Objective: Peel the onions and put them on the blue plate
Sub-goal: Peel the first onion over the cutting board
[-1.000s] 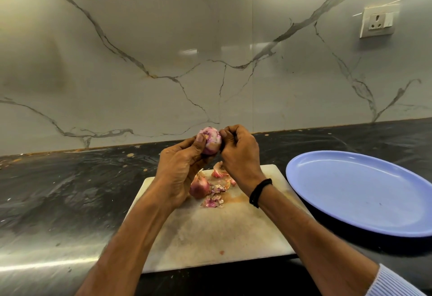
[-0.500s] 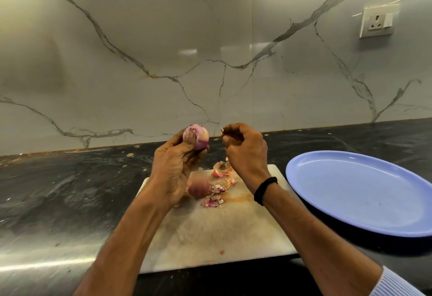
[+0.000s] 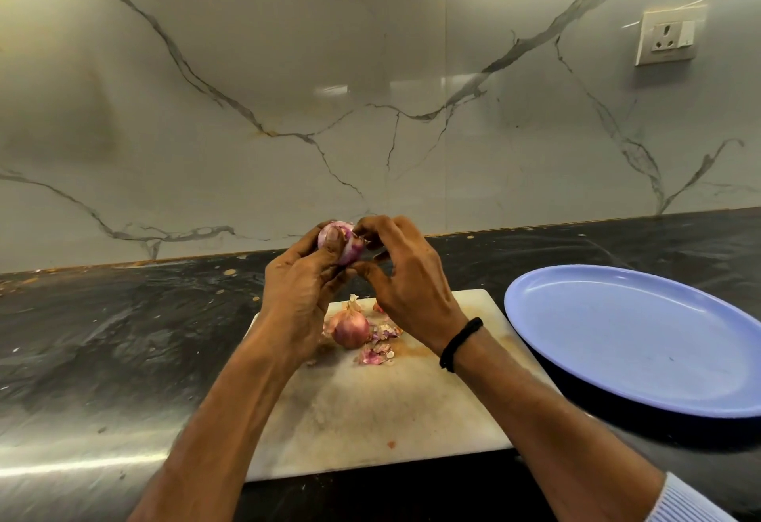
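Note:
My left hand (image 3: 300, 295) grips a partly peeled pink onion (image 3: 348, 247) above the far edge of the white cutting board (image 3: 370, 410). The fingertips of my right hand (image 3: 405, 282) pinch at the onion's right side, where the skin is. A second onion (image 3: 350, 328), with its skin on, lies on the board below my hands, among loose pieces of peel (image 3: 376, 352). The blue plate (image 3: 642, 340) sits on the counter to the right of the board with nothing on it.
The board and plate rest on a dark, scuffed countertop (image 3: 123, 336). A marble wall stands behind it, with a socket (image 3: 669, 35) at the upper right. A black band circles my right wrist.
My right hand had pulled away from the onion half a second ago; now it is back on the onion's right side. The left hand holds the onion in nearly the same place.

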{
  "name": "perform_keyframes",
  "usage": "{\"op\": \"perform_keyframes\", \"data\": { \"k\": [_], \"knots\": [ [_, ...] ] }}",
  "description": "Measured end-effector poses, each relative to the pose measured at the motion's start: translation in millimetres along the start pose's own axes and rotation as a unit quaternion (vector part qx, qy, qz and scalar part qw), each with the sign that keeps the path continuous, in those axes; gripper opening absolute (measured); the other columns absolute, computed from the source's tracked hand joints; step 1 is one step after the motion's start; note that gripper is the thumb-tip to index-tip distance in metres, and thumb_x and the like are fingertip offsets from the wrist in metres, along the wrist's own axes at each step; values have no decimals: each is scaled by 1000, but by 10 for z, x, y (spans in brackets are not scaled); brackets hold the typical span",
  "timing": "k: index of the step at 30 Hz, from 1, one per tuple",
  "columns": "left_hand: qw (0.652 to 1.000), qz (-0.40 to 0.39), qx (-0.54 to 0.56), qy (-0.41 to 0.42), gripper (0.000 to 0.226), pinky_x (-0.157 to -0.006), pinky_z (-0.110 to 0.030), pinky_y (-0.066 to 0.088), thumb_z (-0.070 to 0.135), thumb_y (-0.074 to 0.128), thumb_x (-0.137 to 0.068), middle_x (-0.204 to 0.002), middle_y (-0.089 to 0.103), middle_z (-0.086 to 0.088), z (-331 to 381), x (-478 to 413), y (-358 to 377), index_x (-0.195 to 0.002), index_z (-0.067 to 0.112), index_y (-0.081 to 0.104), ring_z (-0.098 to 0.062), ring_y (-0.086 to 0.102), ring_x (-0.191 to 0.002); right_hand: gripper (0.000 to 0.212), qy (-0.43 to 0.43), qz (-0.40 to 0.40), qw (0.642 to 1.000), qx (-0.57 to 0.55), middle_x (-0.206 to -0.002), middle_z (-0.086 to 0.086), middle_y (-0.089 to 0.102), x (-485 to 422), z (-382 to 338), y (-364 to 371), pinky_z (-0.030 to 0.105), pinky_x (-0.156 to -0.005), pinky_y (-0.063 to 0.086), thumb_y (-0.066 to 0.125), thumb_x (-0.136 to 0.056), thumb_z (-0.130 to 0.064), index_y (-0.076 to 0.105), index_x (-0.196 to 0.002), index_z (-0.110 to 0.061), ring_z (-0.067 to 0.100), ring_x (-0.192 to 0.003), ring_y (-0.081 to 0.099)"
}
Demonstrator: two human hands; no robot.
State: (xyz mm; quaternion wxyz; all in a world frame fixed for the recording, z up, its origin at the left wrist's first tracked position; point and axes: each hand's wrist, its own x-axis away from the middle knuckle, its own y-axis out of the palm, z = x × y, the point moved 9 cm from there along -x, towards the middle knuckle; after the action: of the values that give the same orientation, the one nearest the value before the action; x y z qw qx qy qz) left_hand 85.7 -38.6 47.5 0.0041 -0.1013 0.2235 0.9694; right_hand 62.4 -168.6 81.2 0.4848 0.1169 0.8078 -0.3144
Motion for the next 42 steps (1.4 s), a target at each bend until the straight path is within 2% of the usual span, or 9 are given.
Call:
{"op": "perform_keyframes", "data": {
  "k": [4,8,13,22,27,30,33,36,42],
  "knots": [
    [1000,-7,-12,6,49,-76,-28,61,27,68,-77,-115,72,-13,-2,-9,7,-122,8,68,-22,72,-95,31,-9,2,1000,6,-107,4,54,1,-3,-8,3,-79,42,72,-86,-11,57,-114,-12,9,-91,56],
    [1000,-15,-10,12,47,-70,-24,59,26,68,-78,-114,72,-13,10,-17,15,-121,7,68,-20,73,-92,20,-25,16,999,12,-104,5,54,3,-23,-30,14,-76,51,69,-88,-9,58,-104,-9,14,-86,58],
    [999,-24,-25,27,43,-71,-23,59,24,67,-79,-113,73,-12,30,-25,8,-119,9,69,-21,73,-95,31,-19,10,1000,2,-108,5,55,3,-14,-15,2,-78,42,70,-88,-10,57,-116,-10,11,-90,57],
    [998,-14,-51,25,47,-85,-34,60,24,67,-79,-119,70,-13,-17,-63,-23,-123,10,67,-25,71,-104,26,-30,6,999,13,-105,4,54,10,-10,-19,10,-77,46,67,-91,-11,55,-114,-12,13,-89,57],
    [999,-16,-33,23,44,-78,-27,60,24,67,-79,-113,73,-13,4,-40,5,-120,8,69,-25,72,-102,6,-45,7,999,22,-96,4,53,25,-20,-16,23,-66,51,61,-93,-5,56,-96,-8,14,-77,53],
    [999,-4,-23,24,40,-74,-25,60,23,66,-85,-112,73,-14,15,-41,-29,-121,6,68,-26,72,-102,4,-41,10,999,20,-92,3,53,32,-32,-7,19,-63,46,60,-94,-6,56,-94,-8,13,-74,50],
    [1000,5,-18,22,32,-72,-24,59,18,64,-91,-112,73,-14,6,-45,-52,-120,5,68,-26,72,-102,7,-27,15,1000,3,-92,3,54,18,-14,-18,23,-67,47,63,-93,-12,58,-95,-9,14,-77,53],
    [999,8,-22,28,31,-73,-24,59,21,64,-89,-110,74,-13,21,-50,-63,-116,8,70,-24,72,-99,11,-15,45,999,-23,-97,4,57,-1,0,-81,15,-75,49,65,-92,-14,61,-100,-8,11,-84,56],
    [999,0,-46,26,46,-85,-32,60,28,67,-79,-115,72,-11,1,-56,-40,-121,10,68,-26,70,-105,14,-10,83,996,-21,-104,8,60,-13,-10,-195,15,-80,51,63,-94,-8,66,-107,-8,13,-88,60]
  ]
}}
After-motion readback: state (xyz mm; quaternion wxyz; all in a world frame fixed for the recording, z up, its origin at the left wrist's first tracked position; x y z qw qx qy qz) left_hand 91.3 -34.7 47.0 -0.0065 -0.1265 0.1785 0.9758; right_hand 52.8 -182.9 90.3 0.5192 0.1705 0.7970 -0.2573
